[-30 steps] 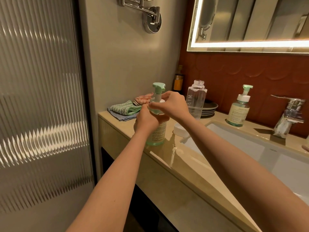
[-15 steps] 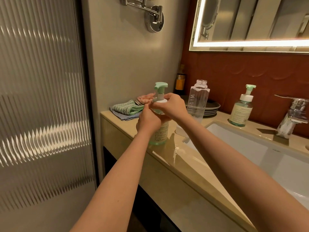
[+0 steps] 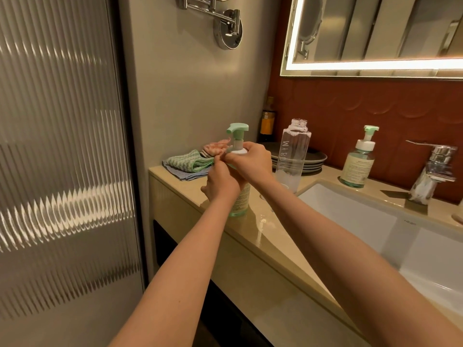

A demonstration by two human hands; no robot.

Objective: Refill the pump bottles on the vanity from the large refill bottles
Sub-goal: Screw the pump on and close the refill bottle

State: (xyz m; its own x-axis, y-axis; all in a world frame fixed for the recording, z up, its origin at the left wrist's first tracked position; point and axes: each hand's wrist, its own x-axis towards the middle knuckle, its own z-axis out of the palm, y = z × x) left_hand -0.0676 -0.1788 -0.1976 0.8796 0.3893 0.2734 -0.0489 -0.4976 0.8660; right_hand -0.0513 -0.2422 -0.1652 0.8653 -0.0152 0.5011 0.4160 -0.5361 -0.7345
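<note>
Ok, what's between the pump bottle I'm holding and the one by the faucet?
Head view: a clear uncapped bottle stands between the held pump bottle and the far pump bottle, dark plates behind it.

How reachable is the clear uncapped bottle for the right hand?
Probably yes: the clear bottle stands just beside the right hand, nothing between, though that hand grips the pump bottle and must let go.
</note>
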